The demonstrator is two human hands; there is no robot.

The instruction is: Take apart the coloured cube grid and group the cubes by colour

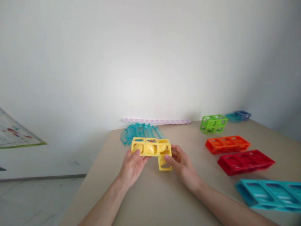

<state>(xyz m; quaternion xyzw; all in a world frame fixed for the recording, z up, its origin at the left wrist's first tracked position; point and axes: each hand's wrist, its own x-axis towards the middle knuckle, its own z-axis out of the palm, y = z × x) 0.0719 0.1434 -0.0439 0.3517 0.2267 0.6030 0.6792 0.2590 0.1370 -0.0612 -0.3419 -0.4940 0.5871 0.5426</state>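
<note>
A yellow L-shaped plastic block (151, 148) made of open cube frames is held up above the table, with rounded yellow shapes showing inside its cells. My left hand (133, 166) grips its left end, thumb on the near face and fingers underneath. On the right, my right hand (184, 164) holds the corner where one cube hangs down, with the thumb on the front and fingers behind. Just beyond the block lies a pile of clear teal plastic pieces (137, 130), partly hidden by it.
Along the table's (150, 197) right side sit a green frame block (213, 123), an orange one (227, 144), a red one (245, 161) and a teal one (270, 194). A blue piece (243, 115) stands at the far right corner. A patterned lilac strip (156, 121) runs along the wall.
</note>
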